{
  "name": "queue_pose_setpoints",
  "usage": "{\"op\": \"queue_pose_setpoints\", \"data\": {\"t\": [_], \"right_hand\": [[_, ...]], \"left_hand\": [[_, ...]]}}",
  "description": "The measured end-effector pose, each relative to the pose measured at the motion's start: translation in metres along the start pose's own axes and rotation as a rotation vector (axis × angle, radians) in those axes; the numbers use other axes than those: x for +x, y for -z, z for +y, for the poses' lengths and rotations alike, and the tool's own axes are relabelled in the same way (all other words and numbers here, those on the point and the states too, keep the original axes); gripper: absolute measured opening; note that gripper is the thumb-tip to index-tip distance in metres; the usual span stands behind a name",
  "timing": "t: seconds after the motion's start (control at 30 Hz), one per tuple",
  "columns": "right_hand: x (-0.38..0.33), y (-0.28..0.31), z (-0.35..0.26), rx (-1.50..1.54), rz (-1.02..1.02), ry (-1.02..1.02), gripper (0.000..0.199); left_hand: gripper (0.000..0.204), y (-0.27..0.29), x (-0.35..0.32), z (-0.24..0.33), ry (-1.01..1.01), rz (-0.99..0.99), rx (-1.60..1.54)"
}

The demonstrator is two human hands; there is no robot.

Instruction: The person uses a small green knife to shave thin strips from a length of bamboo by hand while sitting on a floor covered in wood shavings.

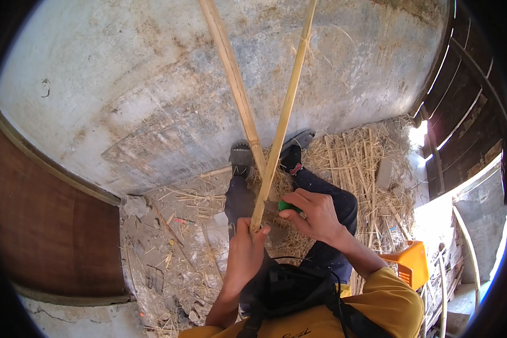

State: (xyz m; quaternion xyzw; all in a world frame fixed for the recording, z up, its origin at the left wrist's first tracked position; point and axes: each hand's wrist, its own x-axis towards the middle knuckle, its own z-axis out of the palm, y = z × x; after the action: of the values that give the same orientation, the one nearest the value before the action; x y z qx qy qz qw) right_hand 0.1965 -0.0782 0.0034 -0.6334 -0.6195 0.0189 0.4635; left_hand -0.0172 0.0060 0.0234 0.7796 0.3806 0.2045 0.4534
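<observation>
Two long bamboo strips (276, 129) rise from the person's lap and cross just above the knees, their far ends leaning toward the grey concrete wall (152, 84). They appear to be the split halves of one cane, still joined at the near end.

The left hand (245, 256) is closed around that near end, fingers wrapped tight and the thumb set against the wood. The right hand (315, 217) is closed on a green-handled knife (287, 206). Only a small part of the handle shows. The blade seems to sit in the cleft where the strips meet, but its edge cannot be made out clearly.

Hazards, as a judgement:
- The left hand grips the cane just beside the blade. If the edge breaks free of the grain suddenly, it could run into the thumb or fingers.
- The split may wander off centre if the knife is twisted unevenly, leaving one strip thin or snapped.
- The long free ends are unsupported. A jerk could whip them against the wall or spring the cleft shut on the blade.
- The legs and sandalled feet (241, 155) lie directly under the work, in line with a slipped knife.
- Loose straw (360, 163) on the floor gives poor footing.
</observation>
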Motion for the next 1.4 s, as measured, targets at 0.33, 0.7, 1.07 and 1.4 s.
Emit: {"op": "queue_pose_setpoints", "data": {"t": [0.33,0.7,1.07,1.4], "right_hand": [[-0.003,0.003,-0.005,-0.089,-0.003,0.062,0.031],[-0.001,-0.003,-0.008,-0.17,0.143,0.115,0.032],[-0.004,-0.006,-0.009,-0.232,0.15,0.121,0.032],[0.005,-0.007,-0.006,-0.239,0.186,0.114,0.031]], "left_hand": [[0.031,-0.003,0.006,0.003,-0.06,0.033,-0.025],[0.036,-0.012,-0.002,0.011,0.009,0.107,0.169],[0.034,-0.011,-0.011,0.0,0.017,0.106,0.207],[0.036,-0.008,-0.022,-0.004,0.098,0.077,0.22]]}}
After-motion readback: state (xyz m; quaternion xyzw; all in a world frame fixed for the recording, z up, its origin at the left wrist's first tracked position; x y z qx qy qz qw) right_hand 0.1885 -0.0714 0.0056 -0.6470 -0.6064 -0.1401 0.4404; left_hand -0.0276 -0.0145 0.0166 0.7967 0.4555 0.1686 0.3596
